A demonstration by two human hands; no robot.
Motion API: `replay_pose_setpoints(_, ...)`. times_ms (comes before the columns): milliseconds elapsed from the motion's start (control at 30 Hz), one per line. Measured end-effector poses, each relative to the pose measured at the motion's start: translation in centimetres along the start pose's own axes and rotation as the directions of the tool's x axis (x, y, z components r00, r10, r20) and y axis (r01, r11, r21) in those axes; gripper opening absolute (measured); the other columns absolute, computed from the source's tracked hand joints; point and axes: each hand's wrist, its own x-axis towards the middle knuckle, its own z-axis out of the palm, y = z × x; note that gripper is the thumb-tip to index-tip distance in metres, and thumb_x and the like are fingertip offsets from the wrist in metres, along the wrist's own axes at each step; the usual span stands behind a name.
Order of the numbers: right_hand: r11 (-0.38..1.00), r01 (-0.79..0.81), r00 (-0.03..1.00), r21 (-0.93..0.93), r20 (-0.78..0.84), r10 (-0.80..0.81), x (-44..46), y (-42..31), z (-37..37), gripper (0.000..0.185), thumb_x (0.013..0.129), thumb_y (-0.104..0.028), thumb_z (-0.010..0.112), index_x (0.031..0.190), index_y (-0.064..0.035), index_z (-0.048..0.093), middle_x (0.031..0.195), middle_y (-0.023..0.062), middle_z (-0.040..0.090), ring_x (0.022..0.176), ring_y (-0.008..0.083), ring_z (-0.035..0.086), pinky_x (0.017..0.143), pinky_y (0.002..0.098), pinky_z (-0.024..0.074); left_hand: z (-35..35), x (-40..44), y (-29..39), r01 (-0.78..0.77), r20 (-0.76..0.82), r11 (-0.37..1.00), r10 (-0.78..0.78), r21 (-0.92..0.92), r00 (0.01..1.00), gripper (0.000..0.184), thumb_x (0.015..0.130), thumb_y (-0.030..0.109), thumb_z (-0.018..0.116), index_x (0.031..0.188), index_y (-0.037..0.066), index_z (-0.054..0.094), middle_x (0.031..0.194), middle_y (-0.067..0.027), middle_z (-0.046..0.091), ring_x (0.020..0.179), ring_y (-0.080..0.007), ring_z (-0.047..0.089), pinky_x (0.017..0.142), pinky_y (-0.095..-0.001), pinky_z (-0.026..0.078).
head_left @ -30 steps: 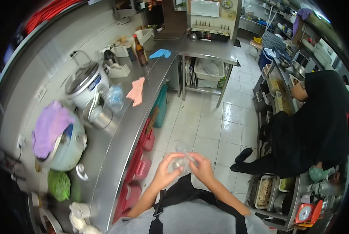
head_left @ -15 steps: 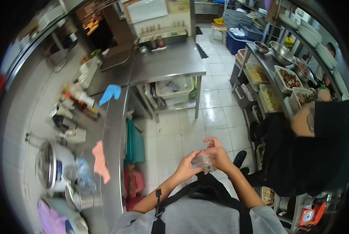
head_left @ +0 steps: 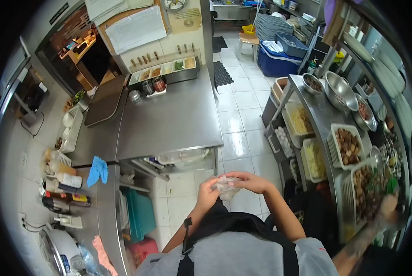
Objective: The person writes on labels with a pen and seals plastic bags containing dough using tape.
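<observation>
My left hand (head_left: 207, 192) and my right hand (head_left: 251, 182) are both closed on a crumpled piece of clear plastic (head_left: 226, 187) in front of my waist. Its thin film bunches between the fingers of the two hands. Whether it is a bag or a glove I cannot tell. Below the hands is the dark top of my apron (head_left: 243, 223).
A steel table (head_left: 169, 122) stands ahead with a tray (head_left: 105, 102) on it. Bottles, a blue glove (head_left: 97, 171) and a pink cloth-like piece (head_left: 102, 255) lie left. On the right, a co-worker's arm (head_left: 367, 239) reaches over food baskets (head_left: 346, 146). Tiled floor runs between.
My view has tilted up and shifted. My right hand has turned, its fingers now closer to my left hand around the plastic. The co-worker's arm now extends over the right-hand baskets.
</observation>
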Motion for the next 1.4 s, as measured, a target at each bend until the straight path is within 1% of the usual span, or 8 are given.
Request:
replay_pose_setpoints(333,0.978,-0.103,0.487,-0.181,-0.867,-0.109,4.7,-1.5,-18.0,0.022,0.075,-0.007,0.074,0.098,-0.0083,0.073,0.094,0.0032,0.068,0.082,0.0104,0.061,0.069,0.0265,0.0506,9.3,26.4,-9.6,0.181,0.281,0.979,-0.201,0.096,0.938,0.024,0.085,0.002,0.054,0.108,0.001,0.061,0.113,-0.0088,0.054,0.102,-0.0175,0.056,0.082,-0.032,0.052)
replay_pose_setpoints(467,0.926,-0.059,0.216,-0.372,-0.911,-0.352,4.1,-1.7,-26.7,0.022,0.074,-0.008,0.074,0.097,-0.0076,0.073,0.093,0.0065,0.067,0.083,0.0137,0.064,0.069,0.027,0.0508,17.6,34.3,-7.5,0.48,0.441,0.855,-0.36,-0.196,0.822,0.041,0.091,0.014,0.059,0.127,0.004,0.042,0.119,-0.013,0.046,0.107,-0.0216,0.054,0.079,-0.0339,0.054)
replay_pose_setpoints(600,0.908,-0.003,0.244,-0.419,-0.881,-0.405,3.5,-3.3,-36.0,0.052,0.077,-0.014,0.077,0.126,-0.0101,0.059,0.112,0.0074,0.061,0.095,0.0167,0.062,0.074,0.0285,0.0523,24.3,44.1,-11.8,0.474,0.338,0.855,-0.391,-0.21,0.856,0.042,0.088,0.01,0.063,0.123,0.004,0.041,0.111,-0.0123,0.053,0.091,-0.02,0.061,0.067,-0.0295,0.055)
replay_pose_setpoints(833,0.973,-0.164,0.703,0.161,-0.673,0.23,-1.1,6.8,-47.4,0.038,0.091,-0.027,0.065,0.123,-0.0087,0.061,0.096,0.0024,0.066,0.083,0.0097,0.059,0.072,0.0217,0.0472,32.0,64.8,-6.7,-0.236,0.065,0.955,0.228,0.177,0.971,0.02,0.082,-0.001,0.056,0.101,0.001,0.064,0.106,-0.0157,0.065,0.102,-0.0232,0.062,0.086,-0.0332,0.048)
replay_pose_setpoints(1100,0.591,-0.807,0.288,0.007,-0.869,0.403,-8.6,34.6,-43.4,0.032,0.082,-0.034,0.059,0.106,-0.0153,0.07,0.102,0.0124,0.069,0.099,0.032,0.064,0.084,0.0408,0.0505,52.1,84.5,-1.6,-0.694,-0.006,0.715,0.697,0.082,0.717,0.022,0.085,0.006,0.064,0.107,0.006,0.059,0.108,-0.0141,0.048,0.105,-0.0286,0.046,0.092,-0.0366,0.038)
replay_pose_setpoints(1267,0.593,-0.379,-0.502,0.71,-0.696,0.513,-6.3,21.6,-36.7,0.027,0.081,-0.039,0.063,0.09,-0.0148,0.072,0.096,0.0106,0.071,0.089,0.0272,0.068,0.079,0.0389,0.0534,69.2,92.1,-10.8,-0.628,0.213,0.766,0.642,-0.138,0.736,0.03,0.085,0.001,0.06,0.114,0.006,0.057,0.118,-0.0169,0.043,0.115,-0.031,0.044,0.093,-0.0424,0.04)
replay_pose_setpoints(1333,0.559,-0.288,-0.559,0.778,-0.61,0.561,-1.6,20.9,-35.8,0.031,0.084,-0.041,0.064,0.091,-0.0125,0.071,0.091,0.0098,0.072,0.08,0.0206,0.07,0.068,0.0354,0.0553,74.6,94.6,-21.3,-0.657,0.628,0.738,0.44,0.156,0.643,0.037,0.086,0.006,0.057,0.123,0.011,0.055,0.133,-0.0179,0.039,0.126,-0.0346,0.042,0.099,-0.0492,0.04)
replay_pose_setpoints(1400,0.574,0.378,-0.336,0.727,-0.47,0.816,5.3,33.7,-32.0,0.033,0.088,-0.034,0.067,0.106,-0.0065,0.063,0.085,0.0076,0.071,0.073,0.0174,0.07,0.056,0.0336,0.0551,76.9,95.7,-30.7,-0.828,0.901,0.436,0.082,0.352,0.426,0.046,0.085,0.011,0.056,0.13,0.018,0.052,0.142,-0.0161,0.036,0.131,-0.0381,0.039,0.103,-0.0585,0.034)
